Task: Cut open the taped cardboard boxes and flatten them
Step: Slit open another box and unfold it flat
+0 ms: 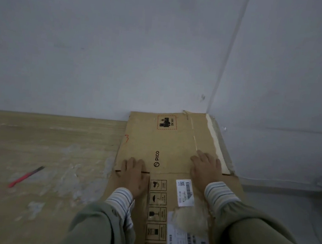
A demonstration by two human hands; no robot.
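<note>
Wood floor (47, 141), grey walls (104, 48) meeting at 1 o'clock. Flattened box (166, 141) lies in that corner; left hand (135, 175) and right hand (205, 170) press it, fingers spread flat. Red knife (25, 177) at 9 o'clock.

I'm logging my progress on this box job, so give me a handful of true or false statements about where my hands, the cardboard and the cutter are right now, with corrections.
1. The cardboard box lies flattened on the floor. True.
2. The right hand grips the red utility knife. False: the knife lies on the floor to the left, apart from both hands.
3. The left hand presses on the cardboard. True.
4. The box sits in the middle of the room, away from any wall. False: its far end reaches the wall corner.
5. A white shipping label is stuck on the cardboard. True.
</note>
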